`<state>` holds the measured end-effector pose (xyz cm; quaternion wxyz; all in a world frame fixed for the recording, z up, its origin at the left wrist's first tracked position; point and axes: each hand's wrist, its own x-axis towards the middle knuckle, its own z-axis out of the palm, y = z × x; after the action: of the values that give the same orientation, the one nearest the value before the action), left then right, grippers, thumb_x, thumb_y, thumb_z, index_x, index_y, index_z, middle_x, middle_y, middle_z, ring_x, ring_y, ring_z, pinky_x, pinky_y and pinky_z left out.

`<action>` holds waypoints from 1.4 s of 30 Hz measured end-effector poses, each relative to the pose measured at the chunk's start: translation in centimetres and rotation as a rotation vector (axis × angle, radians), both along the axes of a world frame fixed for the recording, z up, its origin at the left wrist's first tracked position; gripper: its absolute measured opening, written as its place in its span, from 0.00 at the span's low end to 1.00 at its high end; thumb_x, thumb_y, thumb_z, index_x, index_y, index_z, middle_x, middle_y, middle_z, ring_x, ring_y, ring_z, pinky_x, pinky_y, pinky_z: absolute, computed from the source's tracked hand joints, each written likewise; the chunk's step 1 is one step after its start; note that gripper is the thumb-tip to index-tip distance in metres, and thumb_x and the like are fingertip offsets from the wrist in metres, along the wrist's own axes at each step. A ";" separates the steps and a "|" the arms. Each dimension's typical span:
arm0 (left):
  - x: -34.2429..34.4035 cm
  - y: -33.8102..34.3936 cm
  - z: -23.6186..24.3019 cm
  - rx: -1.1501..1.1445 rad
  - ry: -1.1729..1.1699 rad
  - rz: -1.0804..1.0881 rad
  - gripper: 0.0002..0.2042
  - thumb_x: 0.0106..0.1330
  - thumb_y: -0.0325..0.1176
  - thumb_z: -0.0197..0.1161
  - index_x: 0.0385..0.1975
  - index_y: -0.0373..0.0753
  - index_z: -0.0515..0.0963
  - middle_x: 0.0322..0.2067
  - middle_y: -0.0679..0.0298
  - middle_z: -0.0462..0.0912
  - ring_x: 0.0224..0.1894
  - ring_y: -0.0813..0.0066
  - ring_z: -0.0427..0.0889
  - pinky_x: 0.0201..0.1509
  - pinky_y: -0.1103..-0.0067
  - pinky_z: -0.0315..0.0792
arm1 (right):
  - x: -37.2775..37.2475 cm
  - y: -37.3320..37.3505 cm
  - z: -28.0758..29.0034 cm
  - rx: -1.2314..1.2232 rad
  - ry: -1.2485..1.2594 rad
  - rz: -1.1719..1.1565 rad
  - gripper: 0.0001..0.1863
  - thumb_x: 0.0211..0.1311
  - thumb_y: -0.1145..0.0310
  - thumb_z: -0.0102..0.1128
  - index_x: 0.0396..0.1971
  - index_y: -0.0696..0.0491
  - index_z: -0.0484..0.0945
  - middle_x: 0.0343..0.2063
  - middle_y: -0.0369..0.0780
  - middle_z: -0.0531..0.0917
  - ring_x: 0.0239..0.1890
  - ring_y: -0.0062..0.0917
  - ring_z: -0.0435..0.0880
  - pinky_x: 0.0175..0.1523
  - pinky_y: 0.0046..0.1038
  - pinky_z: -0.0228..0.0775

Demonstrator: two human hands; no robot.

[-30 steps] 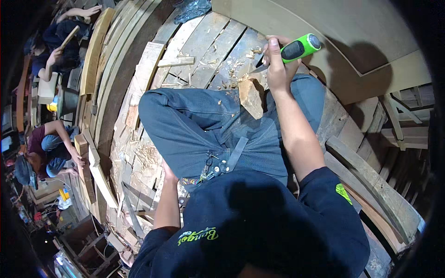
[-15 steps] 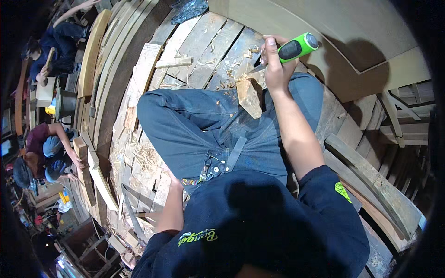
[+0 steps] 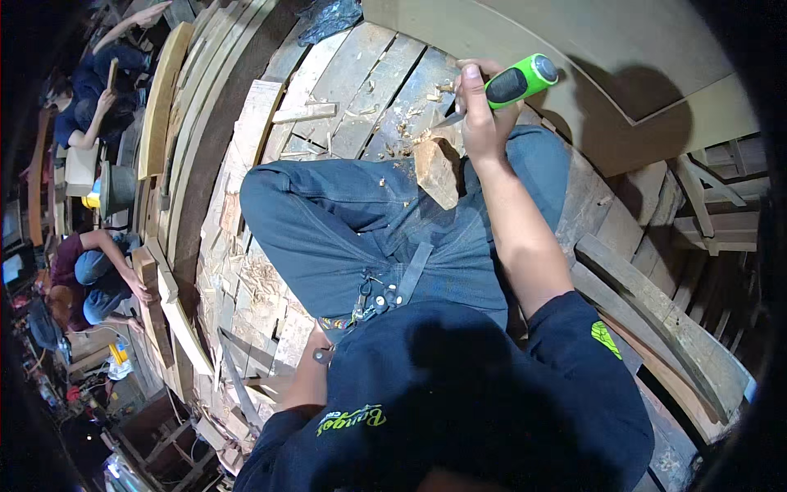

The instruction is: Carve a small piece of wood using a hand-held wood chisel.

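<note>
My right hand (image 3: 485, 102) is wrapped round the green and black handle of a chisel (image 3: 523, 80). Its blade slants down to the left, close to the upper end of a rough wood block (image 3: 437, 170). Whether blade and block touch, I cannot tell. The block rests between my crossed legs, with small chips around it. My left forearm (image 3: 305, 379) runs up beside my waist, and the left hand is mostly hidden by my shirt and leg. A small round dark piece (image 3: 323, 355) shows beside that forearm; its kind is unclear.
Wood shavings (image 3: 261, 279) lie on the plank floor (image 3: 340, 78) at my left. Long curved boards (image 3: 164, 102) stand beyond them. A large panel (image 3: 566, 49) rises ahead on the right, and a curved timber (image 3: 656, 320) lies at my right. Two people (image 3: 94, 102) work at far left.
The chisel and my right hand have shifted very slightly left. A small round dark piece now shows by my left forearm. At far left, one person's raised arm has moved.
</note>
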<state>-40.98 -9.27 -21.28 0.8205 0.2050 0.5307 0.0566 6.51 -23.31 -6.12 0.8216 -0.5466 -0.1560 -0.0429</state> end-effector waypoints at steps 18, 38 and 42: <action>-2.0 0.1 0.3 -0.016 0.110 -0.104 0.30 0.76 0.52 0.47 0.68 0.35 0.65 0.62 0.54 0.74 0.62 0.59 0.75 0.65 0.65 0.72 | -0.2 -0.2 0.0 -0.017 -0.014 0.008 0.12 0.69 0.62 0.65 0.36 0.57 0.84 0.22 0.30 0.79 0.24 0.13 0.75 0.30 0.20 0.65; -1.8 4.6 1.3 0.627 0.360 -0.142 0.21 0.78 0.43 0.49 0.60 0.34 0.73 0.52 0.57 0.82 0.53 0.67 0.81 0.59 0.73 0.73 | -0.2 -1.2 3.3 0.102 -0.123 0.148 0.10 0.72 0.68 0.57 0.43 0.60 0.77 0.20 0.33 0.72 0.21 0.16 0.67 0.33 0.23 0.68; 7.1 4.7 12.4 1.187 0.327 -0.089 0.20 0.79 0.43 0.47 0.55 0.32 0.76 0.45 0.56 0.83 0.45 0.71 0.81 0.51 0.75 0.73 | -3.2 -2.3 6.2 -0.098 -0.536 0.105 0.06 0.59 0.70 0.70 0.34 0.55 0.84 0.29 0.36 0.85 0.30 0.19 0.82 0.36 0.23 0.71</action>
<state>-33.88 -4.55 -8.84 0.4761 0.6546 0.5186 0.2756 3.33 -25.59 0.12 0.7246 -0.5460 -0.3980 -0.1357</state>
